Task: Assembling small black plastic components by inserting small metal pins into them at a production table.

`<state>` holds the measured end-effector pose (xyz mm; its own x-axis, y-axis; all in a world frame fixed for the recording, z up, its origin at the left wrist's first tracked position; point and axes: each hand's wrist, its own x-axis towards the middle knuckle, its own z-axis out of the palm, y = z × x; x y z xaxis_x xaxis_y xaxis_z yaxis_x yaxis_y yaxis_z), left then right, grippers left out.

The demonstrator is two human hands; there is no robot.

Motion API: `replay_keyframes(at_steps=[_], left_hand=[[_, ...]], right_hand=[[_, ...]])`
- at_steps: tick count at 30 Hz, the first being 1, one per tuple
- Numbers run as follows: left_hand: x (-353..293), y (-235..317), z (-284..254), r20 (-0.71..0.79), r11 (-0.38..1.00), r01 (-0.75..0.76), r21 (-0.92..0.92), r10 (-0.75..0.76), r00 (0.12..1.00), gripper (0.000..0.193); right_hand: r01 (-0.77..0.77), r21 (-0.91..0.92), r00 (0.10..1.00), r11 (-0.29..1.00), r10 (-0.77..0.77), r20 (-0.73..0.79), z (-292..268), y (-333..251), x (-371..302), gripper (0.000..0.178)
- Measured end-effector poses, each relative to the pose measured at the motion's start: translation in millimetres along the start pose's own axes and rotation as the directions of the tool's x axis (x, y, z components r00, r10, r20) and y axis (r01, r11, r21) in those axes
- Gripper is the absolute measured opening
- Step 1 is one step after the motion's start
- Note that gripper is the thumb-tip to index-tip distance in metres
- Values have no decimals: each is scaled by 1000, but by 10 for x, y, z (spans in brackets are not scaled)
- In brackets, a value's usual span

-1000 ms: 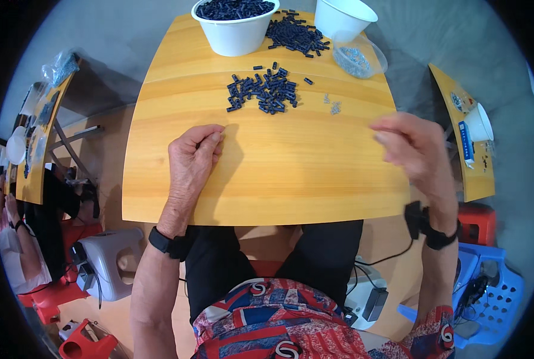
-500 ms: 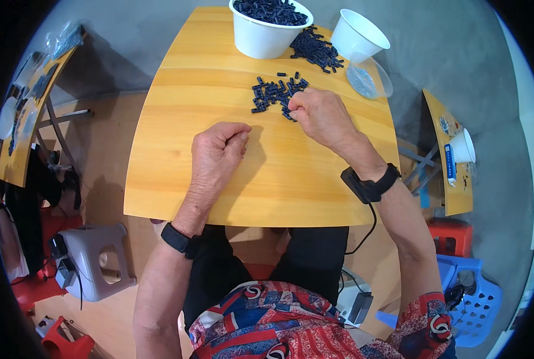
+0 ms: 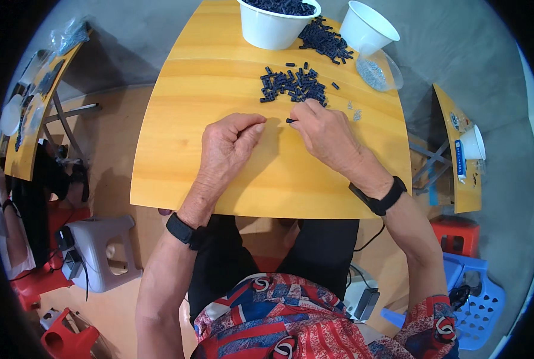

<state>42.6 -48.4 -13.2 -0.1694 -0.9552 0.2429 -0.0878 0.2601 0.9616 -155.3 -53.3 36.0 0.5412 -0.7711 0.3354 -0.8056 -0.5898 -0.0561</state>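
My right hand [image 3: 328,133] is closed in a pinch on a small black cylindrical piece [image 3: 291,121], whose end pokes out toward the left. Facing it, my left hand [image 3: 226,148] has thumb and forefinger pressed together; whatever sits between them is too small or hidden to make out. A narrow gap separates the two hands above the wooden table [image 3: 189,119]. Just beyond my right fingers lies a loose pile of similar black pieces [image 3: 294,84]. To the right of that hand are several tiny silvery bits [image 3: 355,112].
At the far edge stand a white tub [image 3: 273,30] heaped with black pieces and a tilted white bucket [image 3: 369,27]. Between them spreads a second black pile [image 3: 325,42]. A clear lid [image 3: 393,70] holds small silvery parts. Side tables flank mine, with stools [image 3: 102,251] below.
My right hand has drawn back from the pile toward my left hand, a black piece now showing in its fingers. The whole view has shifted slightly.
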Motion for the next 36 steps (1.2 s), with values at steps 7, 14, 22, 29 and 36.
replay_keyframes(at_steps=[7,14,22,29,36], left_hand=[[-52,217,78,248,960,205,-189,-156,956,18],[-70,260,105,314,895,353,-271,-265,912,15],[-142,209,133,316,951,229,-210,-156,936,14],[-138,222,140,337,944,231,-236,-143,931,14],[-155,187,110,345,945,224,-239,-134,929,14]], right_hand=[[91,172,992,981,-75,-99,-162,-247,-164,11],[-239,662,914,710,395,-93,-152,-344,-339,12],[-296,753,881,587,473,-23,-138,-476,-410,8],[-208,676,897,707,414,-157,-88,-451,-427,8],[-104,555,917,825,295,-267,-112,-506,-467,5]])
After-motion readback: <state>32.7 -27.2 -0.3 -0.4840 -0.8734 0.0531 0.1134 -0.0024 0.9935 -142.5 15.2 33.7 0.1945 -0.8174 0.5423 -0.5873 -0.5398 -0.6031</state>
